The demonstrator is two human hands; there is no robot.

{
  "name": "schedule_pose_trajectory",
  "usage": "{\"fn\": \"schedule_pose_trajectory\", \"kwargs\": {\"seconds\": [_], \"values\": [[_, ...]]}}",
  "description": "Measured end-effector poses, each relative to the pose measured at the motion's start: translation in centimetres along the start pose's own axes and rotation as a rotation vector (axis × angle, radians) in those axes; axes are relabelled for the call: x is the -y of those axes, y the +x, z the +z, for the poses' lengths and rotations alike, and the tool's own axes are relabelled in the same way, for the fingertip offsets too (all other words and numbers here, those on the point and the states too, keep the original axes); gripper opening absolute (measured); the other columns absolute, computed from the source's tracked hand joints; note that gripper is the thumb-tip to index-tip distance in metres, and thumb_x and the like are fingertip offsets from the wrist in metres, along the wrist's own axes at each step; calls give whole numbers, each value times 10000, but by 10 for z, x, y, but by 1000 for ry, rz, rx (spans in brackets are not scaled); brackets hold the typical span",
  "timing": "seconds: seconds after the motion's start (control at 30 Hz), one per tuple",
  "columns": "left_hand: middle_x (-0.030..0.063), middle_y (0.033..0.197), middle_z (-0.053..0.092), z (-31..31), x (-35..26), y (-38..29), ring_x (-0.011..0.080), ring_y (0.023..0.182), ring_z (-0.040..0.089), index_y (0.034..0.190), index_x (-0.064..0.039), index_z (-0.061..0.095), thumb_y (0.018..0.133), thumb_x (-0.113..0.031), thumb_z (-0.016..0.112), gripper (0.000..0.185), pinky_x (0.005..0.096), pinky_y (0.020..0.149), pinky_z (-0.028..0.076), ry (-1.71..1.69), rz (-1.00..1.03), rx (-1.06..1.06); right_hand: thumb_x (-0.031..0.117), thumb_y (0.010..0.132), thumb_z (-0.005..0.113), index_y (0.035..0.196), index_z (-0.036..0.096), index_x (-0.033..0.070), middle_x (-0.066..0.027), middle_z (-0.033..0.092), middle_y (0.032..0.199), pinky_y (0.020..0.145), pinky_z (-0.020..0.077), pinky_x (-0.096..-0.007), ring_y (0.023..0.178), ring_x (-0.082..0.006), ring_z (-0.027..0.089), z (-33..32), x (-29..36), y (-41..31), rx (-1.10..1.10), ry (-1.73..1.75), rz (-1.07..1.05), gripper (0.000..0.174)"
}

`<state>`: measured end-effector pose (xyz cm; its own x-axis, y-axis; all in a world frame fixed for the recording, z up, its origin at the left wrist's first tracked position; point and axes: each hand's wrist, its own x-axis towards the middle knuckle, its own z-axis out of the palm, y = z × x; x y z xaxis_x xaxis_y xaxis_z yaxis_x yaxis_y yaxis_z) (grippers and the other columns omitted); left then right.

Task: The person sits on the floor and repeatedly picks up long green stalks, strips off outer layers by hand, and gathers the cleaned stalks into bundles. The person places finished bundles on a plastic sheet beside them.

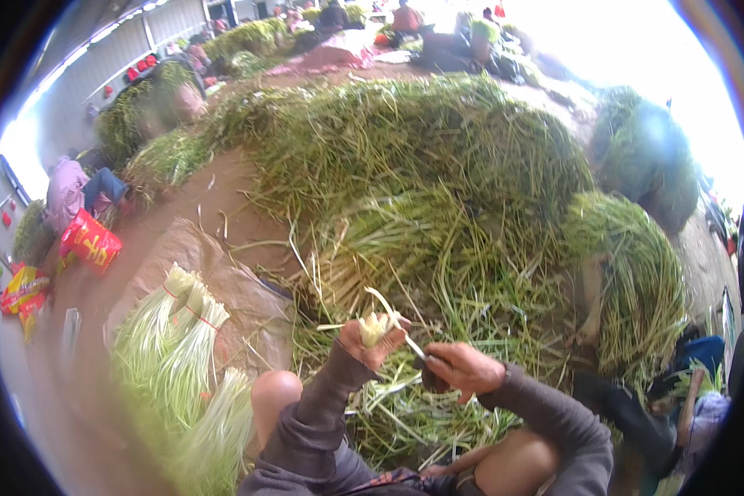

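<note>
My left hand (372, 347) is closed around a bunch of pale cut stalk ends (373, 328), of a leafy green vegetable like garlic shoots. A long whitish stalk (381, 301) curves up from the bunch and runs down to my right hand (462, 371). The right hand grips a small dark tool, perhaps a knife, whose shape is mostly hidden by the fingers. To the left, trimmed bundles (183, 347) tied with red bands lie on a brown plastic sheet (254, 304). Another pale bunch (217, 421) lies by my left knee.
Beyond my hands spreads a large heap of green stalks (409, 136); loose trimmings (434, 409) lie between my knees. A red bag (91, 240) stands far left near a seated person (74, 186). Another person (694, 409) is at the lower right, beside an upright stack (632, 279).
</note>
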<state>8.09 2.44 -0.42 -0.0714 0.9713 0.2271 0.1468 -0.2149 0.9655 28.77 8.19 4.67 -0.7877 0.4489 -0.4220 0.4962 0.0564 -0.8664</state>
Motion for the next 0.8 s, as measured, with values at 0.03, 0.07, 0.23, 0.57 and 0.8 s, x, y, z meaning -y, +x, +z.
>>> {"fn": "schedule_pose_trajectory", "kwargs": {"seconds": [0.03, 0.07, 0.23, 0.57, 0.8], "values": [[55, 881, 664, 0, 0, 0, 131, 760, 613, 989, -8, 636, 851, -104, 659, 169, 263, 643, 477, 15, 8, -44, 185, 957, 447, 1195, 484, 34, -85, 570, 700, 489, 549, -316, 534, -173, 600, -2, -8, 0, -2, 10, -41, 285], [74, 911, 664, -1, -1, 0, 146, 747, 621, 971, -13, 625, 863, -126, 648, 158, 258, 627, 485, -58, 11, -125, 162, 946, 462, 1238, 466, 46, -86, 590, 723, 511, 547, -327, 562, -187, 609, -3, -17, 6, -184, -204, -373, 314], [128, 990, 659, -25, -10, 1, 170, 678, 652, 1023, -30, 546, 910, -174, 572, 185, 251, 554, 536, -435, -140, -412, 137, 926, 455, 1262, 491, 60, -142, 623, 952, 713, 541, -364, 795, -203, 640, -50, -93, 0, -451, -8, -267, 347], [153, 960, 654, -44, -3, 5, 85, 489, 508, 1200, 5, 430, 859, -39, 566, 369, 209, 457, 448, -207, -91, -509, 260, 871, 521, 997, 675, 64, -173, 653, 908, 747, 523, -392, 736, -311, 653, 33, -268, -19, -89, -623, 516, 279], [119, 864, 664, -35, 0, 7, 45, 433, 431, 989, 37, 596, 875, -113, 606, 189, 192, 387, 364, -209, -182, -397, 267, 854, 560, 975, 680, 92, -125, 602, 935, 819, 489, -403, 905, -300, 594, -13, -291, -8, -749, -647, 307, 244]]}}
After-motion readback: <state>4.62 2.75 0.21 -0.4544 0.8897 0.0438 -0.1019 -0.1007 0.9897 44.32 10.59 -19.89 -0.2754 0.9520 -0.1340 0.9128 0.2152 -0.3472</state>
